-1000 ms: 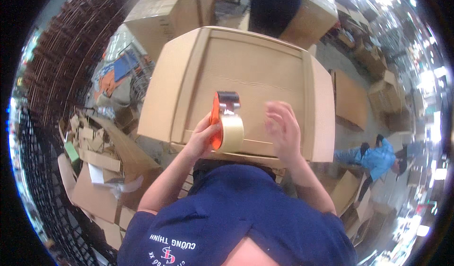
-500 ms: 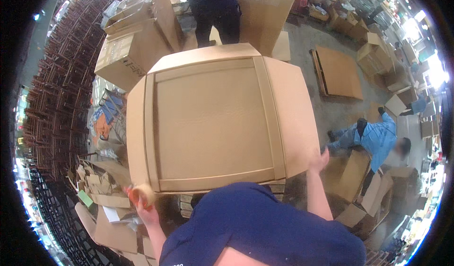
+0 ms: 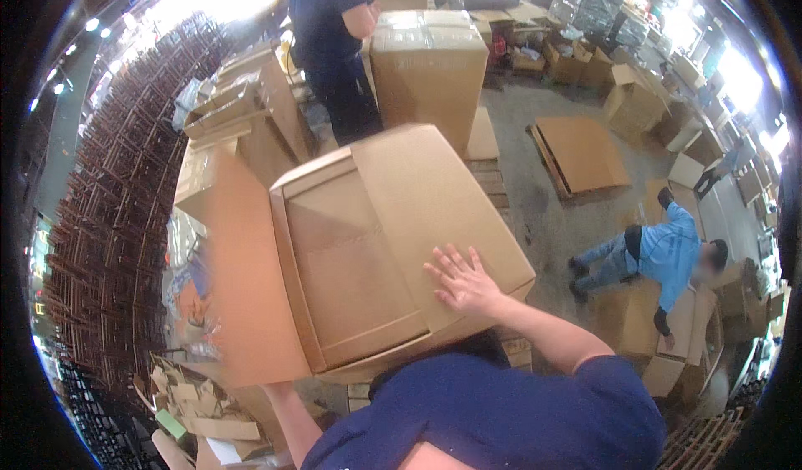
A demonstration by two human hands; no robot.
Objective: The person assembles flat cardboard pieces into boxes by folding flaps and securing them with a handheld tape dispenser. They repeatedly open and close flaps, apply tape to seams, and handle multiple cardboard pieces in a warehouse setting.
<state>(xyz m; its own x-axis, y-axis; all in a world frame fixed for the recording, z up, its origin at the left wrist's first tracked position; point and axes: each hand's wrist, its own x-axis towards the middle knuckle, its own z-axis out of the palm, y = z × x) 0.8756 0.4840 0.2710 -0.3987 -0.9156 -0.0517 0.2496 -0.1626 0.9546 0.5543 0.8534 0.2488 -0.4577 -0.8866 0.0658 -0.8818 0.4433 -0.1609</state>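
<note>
Since half a second ago I see the large brown cardboard carton (image 3: 393,244) has swung round and tipped: it lay square to me with its top flaps flat, and now it sits skewed at the centre of the view, its far corner toward one o'clock and its left flap (image 3: 238,286) hanging down toward eight o'clock. The roll of tape that was down at seven o'clock has gone from view.

My right hand (image 3: 462,279) lies flat on the carton's right flap at about five o'clock of the box, fingers spread apart, palm pressing the cardboard, holding nothing. My left hand is hidden under the hanging flap; only the forearm (image 3: 288,416) shows at seven o'clock, so I cannot tell whether that hand is spread or closed.

At twelve o'clock a tall sealed cardboard box (image 3: 428,65) stands behind the carton, and just beside it a person in dark blue clothing (image 3: 334,44). At two o'clock flattened cardboard sheets (image 3: 581,154) lie on the grey concrete floor (image 3: 543,211). At three o'clock a person in a light blue top (image 3: 664,257) bends over smaller boxes
</note>
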